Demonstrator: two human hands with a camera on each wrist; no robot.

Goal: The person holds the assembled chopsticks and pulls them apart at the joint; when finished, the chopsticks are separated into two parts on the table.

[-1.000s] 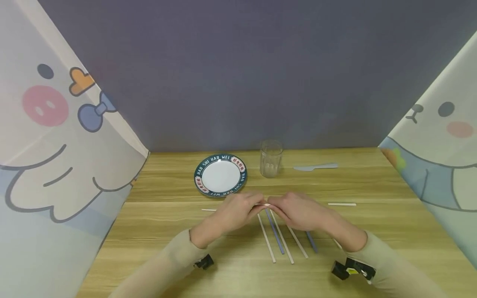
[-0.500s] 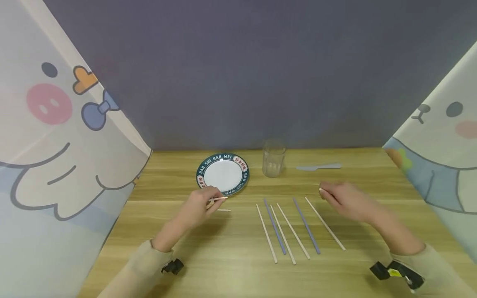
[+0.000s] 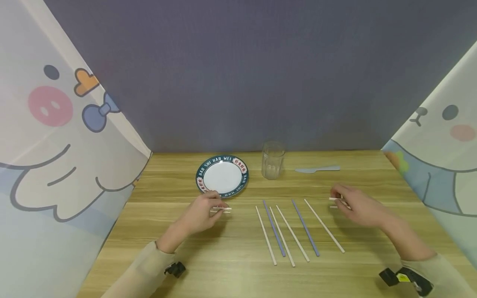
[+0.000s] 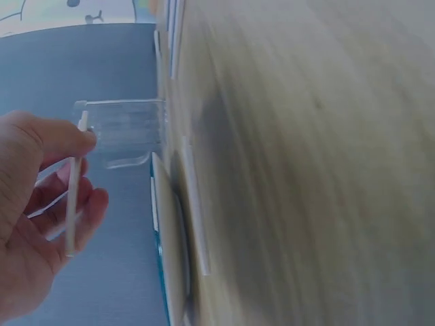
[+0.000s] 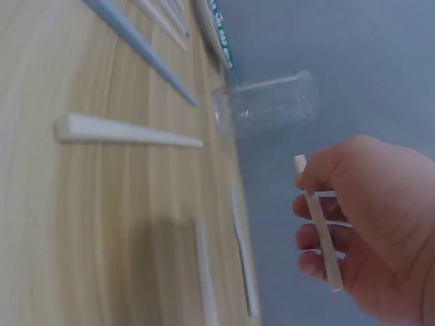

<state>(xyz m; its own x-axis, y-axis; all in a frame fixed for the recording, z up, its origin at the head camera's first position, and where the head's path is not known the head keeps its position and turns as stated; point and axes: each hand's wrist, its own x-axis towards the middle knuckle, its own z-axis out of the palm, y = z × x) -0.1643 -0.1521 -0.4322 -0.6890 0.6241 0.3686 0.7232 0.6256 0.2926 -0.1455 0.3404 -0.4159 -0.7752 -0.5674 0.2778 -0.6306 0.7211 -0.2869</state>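
My left hand (image 3: 201, 211) pinches a short white stick (image 4: 72, 204) between thumb and forefinger, just in front of the plate. Below it, another short white stick (image 4: 195, 204) lies on the table. At the right, my right hand (image 3: 359, 207) pinches a similar short white stick (image 5: 321, 234). One more short white stick (image 5: 206, 272) rests on the tabletop under that hand. Between the hands lie several long thin sticks, spread roughly side by side. Some are white, such as this long white stick (image 3: 324, 226); two are blue, including this blue stick (image 3: 305, 227).
A plate (image 3: 244, 178) with a dark green lettered rim lies at the back left. Beside it stands a clear glass (image 3: 273, 165), upright. A pale knife (image 3: 317, 169) lies to the glass's right. A grey wall (image 3: 238, 82) rises behind the table.
A second ago both hands met at the middle over a white stick. They have moved apart, each with a short white stick, and now hang above the short sticks at left and right.
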